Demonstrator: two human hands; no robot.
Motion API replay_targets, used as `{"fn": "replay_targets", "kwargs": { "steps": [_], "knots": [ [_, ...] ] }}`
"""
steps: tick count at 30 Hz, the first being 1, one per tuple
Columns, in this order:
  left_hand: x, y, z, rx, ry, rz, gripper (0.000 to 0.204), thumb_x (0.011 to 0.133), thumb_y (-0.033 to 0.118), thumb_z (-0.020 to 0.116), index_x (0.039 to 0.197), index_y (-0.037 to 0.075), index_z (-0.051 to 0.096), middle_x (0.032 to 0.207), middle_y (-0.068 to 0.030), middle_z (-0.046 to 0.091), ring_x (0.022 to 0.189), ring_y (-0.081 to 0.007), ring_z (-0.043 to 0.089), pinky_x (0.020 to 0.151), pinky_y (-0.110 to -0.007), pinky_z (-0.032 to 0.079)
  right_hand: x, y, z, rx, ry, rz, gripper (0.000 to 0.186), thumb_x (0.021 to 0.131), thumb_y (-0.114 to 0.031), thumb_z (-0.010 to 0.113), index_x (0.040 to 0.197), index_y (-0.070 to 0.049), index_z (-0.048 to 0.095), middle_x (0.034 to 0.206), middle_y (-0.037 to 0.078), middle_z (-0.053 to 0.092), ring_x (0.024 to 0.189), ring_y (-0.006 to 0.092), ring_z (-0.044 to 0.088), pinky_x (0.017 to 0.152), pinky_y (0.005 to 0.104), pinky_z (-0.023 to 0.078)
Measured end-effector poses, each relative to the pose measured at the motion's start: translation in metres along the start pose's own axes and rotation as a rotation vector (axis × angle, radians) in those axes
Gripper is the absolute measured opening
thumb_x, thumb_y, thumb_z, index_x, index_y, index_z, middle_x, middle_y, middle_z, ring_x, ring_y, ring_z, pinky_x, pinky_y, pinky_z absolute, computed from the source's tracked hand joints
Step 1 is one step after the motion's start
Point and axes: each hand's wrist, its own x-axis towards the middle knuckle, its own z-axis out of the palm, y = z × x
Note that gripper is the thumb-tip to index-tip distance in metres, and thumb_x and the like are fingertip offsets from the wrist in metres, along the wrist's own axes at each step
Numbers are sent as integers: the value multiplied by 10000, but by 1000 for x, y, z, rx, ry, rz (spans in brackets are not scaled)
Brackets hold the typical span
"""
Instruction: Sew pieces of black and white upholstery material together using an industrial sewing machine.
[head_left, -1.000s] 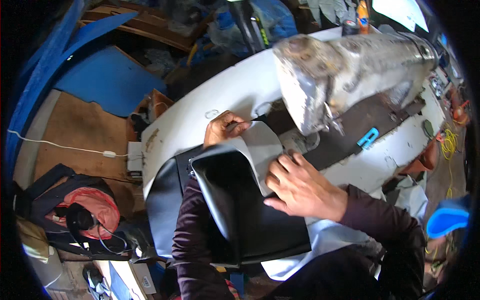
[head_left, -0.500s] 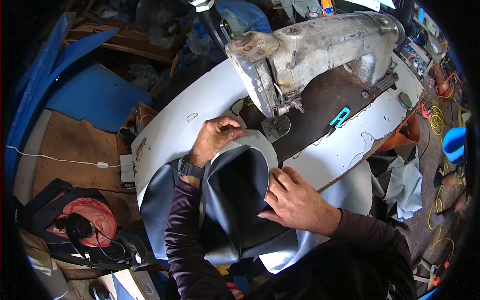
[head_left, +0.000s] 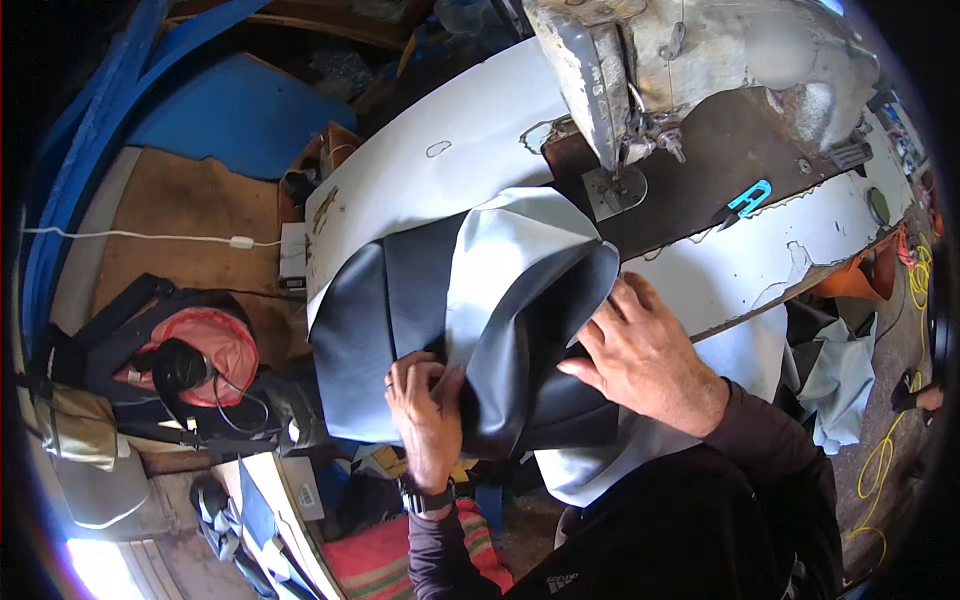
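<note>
Folded black-and-grey leatherette sheet [head_left: 480, 320] lies on the white surface [head_left: 430, 170] before the worn sewing machine [head_left: 700, 60]. Left hand [head_left: 428, 405] pinches its near edge; right hand [head_left: 645, 350] presses flat, fingers spread.

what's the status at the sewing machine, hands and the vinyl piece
Left hand gripping black vinyl piece, folded. Right hand flat on its edge. Piece short of needle plate.

You're over a chipped white worktable [head_left: 760, 262] w/ a worn grey sewing machine [head_left: 700, 50] at 1 o'clock. Blue tarp [head_left: 235, 110] at 11, plywood floor panel [head_left: 160, 280] at 9, daylight glare at 7.
</note>
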Motion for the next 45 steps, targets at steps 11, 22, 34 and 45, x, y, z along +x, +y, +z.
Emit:
{"fn": "replay_targets", "kwargs": {
  "steps": [11, 22, 34, 45],
  "knots": [
    [179, -165, -75, -29, -112, 402, 266, 1054, 241, 606, 1177, 34, 720, 1039, -234, 766, 930, -376, 758, 840, -479, 577, -1, 1, -6, -140, 69, -66, 535, 1017, -550, 682, 1079, -22, 742, 1159, 89, 610, 1218, 288, 553, 1060, 470, 484],
    [213, 66, 42, -130, -164, 541, 431, 977, 396, 791, 1253, 65, 773, 1209, -163, 781, 1073, -370, 758, 936, -458, 596, 1, 1, -5, -69, 60, -28, 467, 1007, -494, 712, 1072, -31, 722, 1208, 126, 624, 1286, 317, 555, 1115, 513, 475],
    [201, 61, 61, -402, -138, 421, 241, 815, 125, 911, 920, -8, 739, 1151, -152, 757, 1097, -343, 720, 943, -435, 572, -2, 6, -1, -44, 77, -28, 521, 1028, -516, 689, 1102, -4, 745, 1269, 167, 632, 1360, 351, 544, 1163, 545, 441],
    [206, 58, 45, -312, -213, 308, 324, 888, 162, 890, 1106, -8, 720, 1028, -158, 797, 925, -292, 776, 884, -404, 614, 0, 15, -7, 96, -7, -36, 525, 982, -520, 755, 1151, -24, 715, 1330, 150, 576, 1391, 372, 537, 1211, 554, 419]
  ]
}}
